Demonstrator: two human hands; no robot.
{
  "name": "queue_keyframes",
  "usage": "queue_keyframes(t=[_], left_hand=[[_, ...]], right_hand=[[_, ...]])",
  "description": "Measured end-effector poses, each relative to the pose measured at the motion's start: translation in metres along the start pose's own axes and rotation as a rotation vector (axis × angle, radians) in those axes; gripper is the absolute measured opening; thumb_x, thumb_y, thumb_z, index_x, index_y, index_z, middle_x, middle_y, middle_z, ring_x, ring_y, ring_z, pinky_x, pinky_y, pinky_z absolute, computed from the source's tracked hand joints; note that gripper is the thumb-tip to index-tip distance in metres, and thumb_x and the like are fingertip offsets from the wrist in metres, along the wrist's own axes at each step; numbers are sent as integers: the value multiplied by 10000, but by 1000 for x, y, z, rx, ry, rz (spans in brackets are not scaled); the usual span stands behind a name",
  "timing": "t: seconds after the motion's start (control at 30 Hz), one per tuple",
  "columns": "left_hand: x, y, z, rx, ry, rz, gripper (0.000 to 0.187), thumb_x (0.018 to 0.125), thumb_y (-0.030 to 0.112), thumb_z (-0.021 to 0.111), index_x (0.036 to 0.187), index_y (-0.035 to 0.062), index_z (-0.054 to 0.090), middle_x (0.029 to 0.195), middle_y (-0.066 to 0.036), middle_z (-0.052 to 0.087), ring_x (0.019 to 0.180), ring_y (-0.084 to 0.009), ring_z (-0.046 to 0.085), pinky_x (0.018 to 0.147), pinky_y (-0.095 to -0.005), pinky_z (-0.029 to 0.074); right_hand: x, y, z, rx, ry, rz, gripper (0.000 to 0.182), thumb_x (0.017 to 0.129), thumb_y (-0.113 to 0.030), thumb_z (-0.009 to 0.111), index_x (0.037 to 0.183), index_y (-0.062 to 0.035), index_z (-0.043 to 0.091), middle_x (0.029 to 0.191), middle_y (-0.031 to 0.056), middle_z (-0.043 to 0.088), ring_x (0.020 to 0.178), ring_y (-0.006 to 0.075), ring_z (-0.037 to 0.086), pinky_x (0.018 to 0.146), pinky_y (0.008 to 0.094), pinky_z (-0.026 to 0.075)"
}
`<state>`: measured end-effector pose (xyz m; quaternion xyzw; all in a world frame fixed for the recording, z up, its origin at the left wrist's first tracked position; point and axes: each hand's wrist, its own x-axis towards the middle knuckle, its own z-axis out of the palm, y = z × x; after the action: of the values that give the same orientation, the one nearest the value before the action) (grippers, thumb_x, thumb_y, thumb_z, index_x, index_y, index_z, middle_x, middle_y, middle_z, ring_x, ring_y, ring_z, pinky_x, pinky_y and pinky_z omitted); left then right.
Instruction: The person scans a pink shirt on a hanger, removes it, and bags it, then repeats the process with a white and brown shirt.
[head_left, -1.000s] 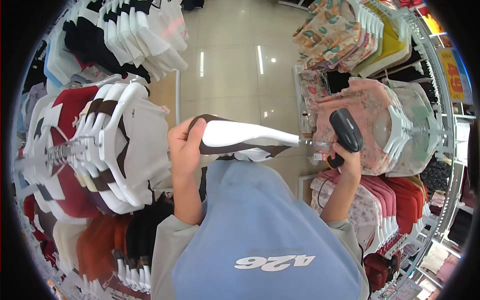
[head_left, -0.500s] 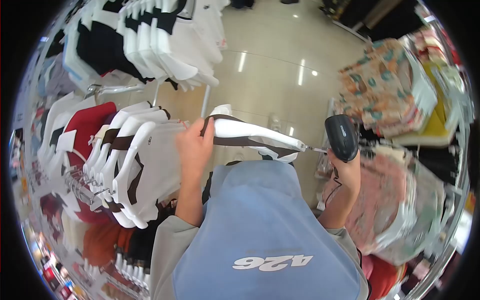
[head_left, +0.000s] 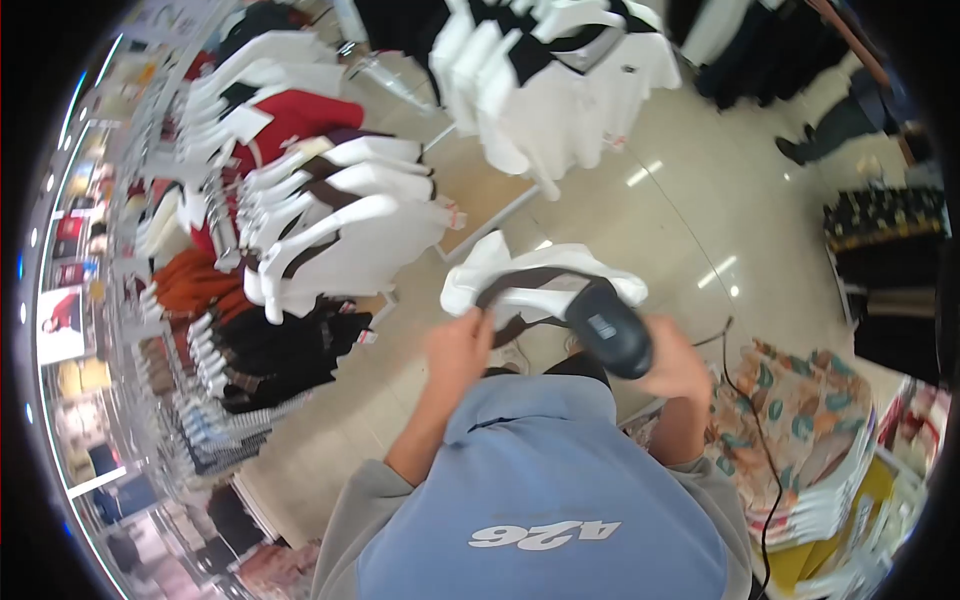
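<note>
My left hand is closed on the edge of a white shirt with dark brown trim, in front of my body. A white hanger bar seems to show inside its collar, partly covered. In my right hand is a dark barcode scanner, held over the shirt's right side. The scanner hides part of the shirt, and the hanger's hook is out of sight. A black cable hangs to the right of that hand. Both hands are slightly blurred.
To the left stands a rack of white and brown shirts, with dark garments below. White and black shirts hang ahead. Floral garments are at lower right. A person's leg shows at upper right on the tiled floor.
My view has turned left, so the racks sit further right. The scanner has come left over the shirt. The hanger hook, visible beside my right hand before, no longer shows.
</note>
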<state>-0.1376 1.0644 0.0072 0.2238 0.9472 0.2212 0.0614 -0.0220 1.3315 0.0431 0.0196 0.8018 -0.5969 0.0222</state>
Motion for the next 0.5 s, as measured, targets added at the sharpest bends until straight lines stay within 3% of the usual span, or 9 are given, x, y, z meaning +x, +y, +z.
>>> queue_keyframes(t=[0.07, 0.17, 0.27, 0.3, 0.33, 0.37, 0.4, 0.43, 0.5], left_hand=[[-14, 14, -5, -92, -32, -112, 341, 878, 270, 584, 636, 37, 522, 564, -177, 543, 525, -360, 547, 491, -428, 412], [-46, -23, -16, -312, 64, -324, 318, 868, 263, 596, 662, 28, 535, 548, -172, 525, 514, -356, 527, 487, -405, 409], [-97, -70, -32, -365, 78, -318, 291, 854, 227, 624, 671, 13, 550, 518, -148, 515, 464, -323, 512, 475, -381, 406], [-116, -80, -42, -447, 73, -366, 206, 792, 197, 698, 789, 27, 581, 704, -130, 608, 631, -273, 596, 559, -355, 447], [-133, -90, -48, -472, 97, -381, 206, 792, 197, 698, 789, 27, 581, 704, -130, 608, 631, -273, 596, 559, -355, 447], [-148, -102, -55, -444, 305, -343, 238, 753, 178, 727, 879, 43, 577, 859, -126, 610, 786, -268, 597, 646, -362, 455], [-164, -116, -60, -410, 516, -307, 331, 713, 158, 757, 970, 58, 573, 1014, -121, 612, 941, -264, 597, 733, -368, 462], [-182, -135, -62, -360, 595, -277, 524, 650, 142, 782, 1104, 87, 527, 1186, -117, 534, 1103, -293, 512, 855, -407, 420], [-210, -159, -77, -223, 657, -262, 527, 639, 104, 768, 1111, 75, 537, 1155, -122, 556, 1070, -302, 529, 859, -396, 421]], right_hand=[[33, -24, 30, -50, -179, -65, 381, 615, -149, 737, 934, 16, 610, 722, 165, 619, 652, 282, 619, 656, 344, 484], [60, -32, 69, 59, -266, -25, 391, 606, -122, 755, 946, 12, 615, 768, 147, 644, 665, 249, 610, 667, 327, 485], [74, -61, 104, 236, -284, -43, 324, 655, -62, 745, 946, 14, 624, 790, 92, 666, 676, 178, 594, 664, 305, 479], [74, -78, 116, 279, -313, -64, 296, 679, -48, 735, 947, 15, 626, 797, 77, 664, 696, 150, 584, 672, 299, 477], [73, -91, 130, 321, -337, -80, 268, 703, -34, 724, 949, 16, 628, 804, 63, 662, 717, 122, 574, 680, 294, 474], [73, -101, 144, 251, -410, -15, 285, 717, -26, 724, 984, 9, 629, 855, 50, 658, 746, 93, 556, 689, 280, 472], [72, -113, 162, 218, -430, -19, 285, 717, -26, 724, 984, 9, 629, 855, 50, 658, 746, 93, 556, 689, 280, 472], [69, -125, 183, 262, -412, -43, 304, 713, -26, 728, 998, 6, 625, 873, 51, 654, 743, 91, 555, 686, 274, 472], [65, -137, 227, 300, -408, -212, 376, 703, -23, 738, 1052, -2, 601, 906, 46, 643, 759, 81, 550, 696, 268, 469]])
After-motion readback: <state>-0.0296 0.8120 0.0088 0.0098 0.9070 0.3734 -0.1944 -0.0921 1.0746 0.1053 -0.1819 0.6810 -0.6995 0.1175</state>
